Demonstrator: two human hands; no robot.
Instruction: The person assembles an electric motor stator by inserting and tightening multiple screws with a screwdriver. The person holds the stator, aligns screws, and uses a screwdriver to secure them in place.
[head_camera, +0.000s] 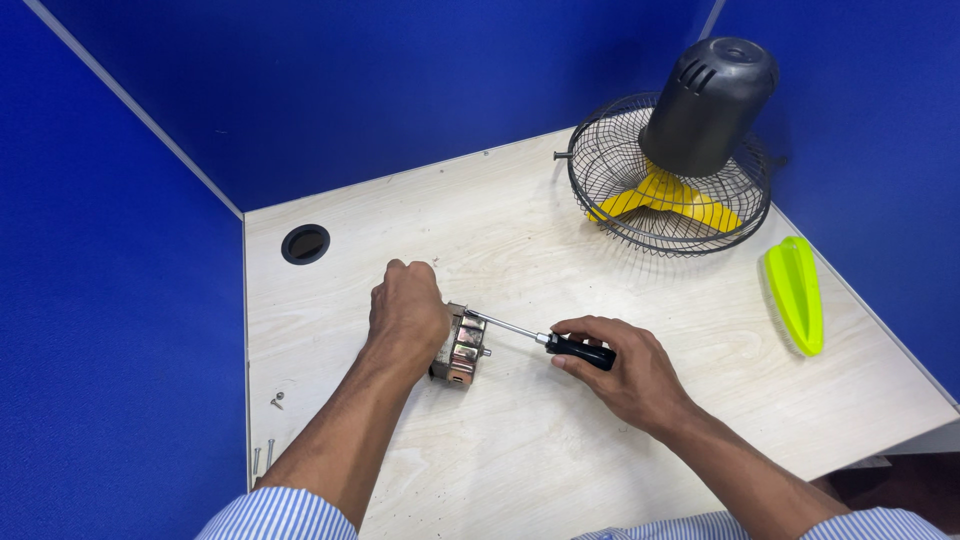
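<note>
While both hands work at the middle of a pale wooden desk (560, 440), the scene breaks down as follows, every place given from the motor.

Motor: small block of stacked metal plates (462, 348), on the desk, shaft stub poking out on its right side.
Left hand: (405, 312) clamped over the motor's top and left side, fingers curled down, pinning it to the desk.
Right hand: (620, 370) just right of the motor, fingers closed round the black handle of a screwdriver (545, 338).
Screwdriver: thin steel shank slants up-left, tip meeting the motor's upper right corner.
Handling: likely dense and heavy for its size, rigid, with hard edges; the smooth metal could slide on the desk under a push, so a firm grip across the flat plate sides looks safest, clear of shaft and any windings.
Fan: far up-right of the motor, a wire guard (610, 215) with yellow blades and a dark housing (712, 100) lying on it.
Brush: yellow-green (795, 292), well to the right.
Screws: loose ones (277, 401) down-left, near the desk edge.
Hole: round cable port (305, 244) up-left.
</note>
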